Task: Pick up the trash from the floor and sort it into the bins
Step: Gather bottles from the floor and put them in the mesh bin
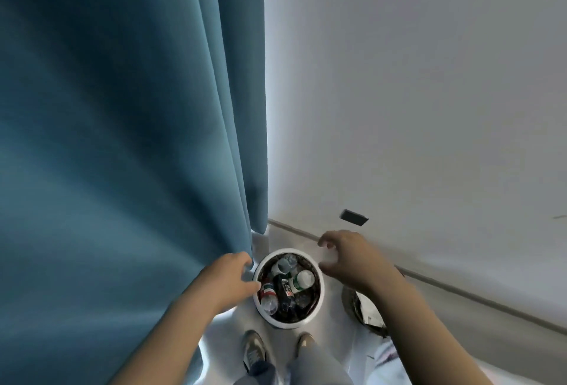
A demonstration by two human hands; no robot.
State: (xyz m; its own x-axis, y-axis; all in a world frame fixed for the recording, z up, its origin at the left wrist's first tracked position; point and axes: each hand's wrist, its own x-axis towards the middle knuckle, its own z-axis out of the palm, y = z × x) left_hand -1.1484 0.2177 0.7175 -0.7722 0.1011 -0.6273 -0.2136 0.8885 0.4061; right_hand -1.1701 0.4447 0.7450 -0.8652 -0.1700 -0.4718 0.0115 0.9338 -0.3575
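Trash, mostly clear plastic bottles (302, 282), fills the round white-rimmed bin (291, 325) by the feet. Bottles like these are likely light, springy and slick, best grasped mid-body. Both hands are loose and empty, left hand (233, 277) beside the rim, right hand (346, 259) above.

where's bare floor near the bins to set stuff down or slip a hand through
Bare floor: between the white bin and the baseboard, the gap between it and the second bin, and the strip before the shoes. Crowded: bottles fill the white bin; the curtain hangs close by its left side.
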